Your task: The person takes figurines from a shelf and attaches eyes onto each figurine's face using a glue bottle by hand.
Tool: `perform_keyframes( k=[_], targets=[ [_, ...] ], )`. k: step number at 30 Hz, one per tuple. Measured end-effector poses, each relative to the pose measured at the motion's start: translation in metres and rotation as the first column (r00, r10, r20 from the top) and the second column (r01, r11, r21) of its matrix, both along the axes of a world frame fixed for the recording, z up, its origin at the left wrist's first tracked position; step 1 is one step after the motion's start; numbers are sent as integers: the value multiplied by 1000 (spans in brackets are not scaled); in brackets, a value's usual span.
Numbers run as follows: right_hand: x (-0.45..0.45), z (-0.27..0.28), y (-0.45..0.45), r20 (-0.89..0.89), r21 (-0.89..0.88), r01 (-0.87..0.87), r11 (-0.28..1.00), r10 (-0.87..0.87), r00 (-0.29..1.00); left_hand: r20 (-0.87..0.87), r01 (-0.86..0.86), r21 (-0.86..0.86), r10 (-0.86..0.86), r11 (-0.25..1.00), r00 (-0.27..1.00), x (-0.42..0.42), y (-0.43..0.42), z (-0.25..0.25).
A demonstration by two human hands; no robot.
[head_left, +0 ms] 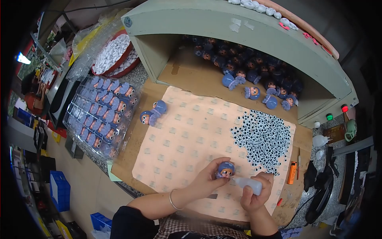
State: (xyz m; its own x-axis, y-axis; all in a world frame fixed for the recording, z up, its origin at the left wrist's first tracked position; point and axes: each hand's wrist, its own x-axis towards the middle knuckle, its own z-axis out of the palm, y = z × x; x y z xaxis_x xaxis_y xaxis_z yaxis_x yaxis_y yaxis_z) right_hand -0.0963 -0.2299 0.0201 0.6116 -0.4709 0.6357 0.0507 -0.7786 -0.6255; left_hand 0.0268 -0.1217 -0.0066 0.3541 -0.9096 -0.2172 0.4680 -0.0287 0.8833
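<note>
A small doll head with a blue cap is held in my left hand, its face turned up. My right hand grips a translucent white squeeze bottle, whose tip points left and meets or nearly meets the doll's face. Both hands are above a pink patterned sheet. Just beyond my right hand, a large pile of small googly eyes is spread on the sheet. Two more blue doll heads lie at the sheet's upper left edge.
A green metal cabinet holds many blue dolls. Left are a clear tray of dolls and red bowls of white pieces. An orange lighter lies at right, near a white bottle.
</note>
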Motion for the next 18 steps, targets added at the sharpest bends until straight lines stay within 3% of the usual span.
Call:
perform_keyframes(
  k=[7,12,18],
  targets=[
    [-4,-2,-1,36,55,69,996,-71,997,-110,-16,6,17,1000,994,1,0,1],
    [-5,0,-3,-36,30,68,997,-67,997,-197,-27,-5,26,1000,980,1,0,0],
    [-5,-1,-3,-36,35,59,998,-58,998,-175,-20,18,23,1000,984,3,0,3]
  ],
)
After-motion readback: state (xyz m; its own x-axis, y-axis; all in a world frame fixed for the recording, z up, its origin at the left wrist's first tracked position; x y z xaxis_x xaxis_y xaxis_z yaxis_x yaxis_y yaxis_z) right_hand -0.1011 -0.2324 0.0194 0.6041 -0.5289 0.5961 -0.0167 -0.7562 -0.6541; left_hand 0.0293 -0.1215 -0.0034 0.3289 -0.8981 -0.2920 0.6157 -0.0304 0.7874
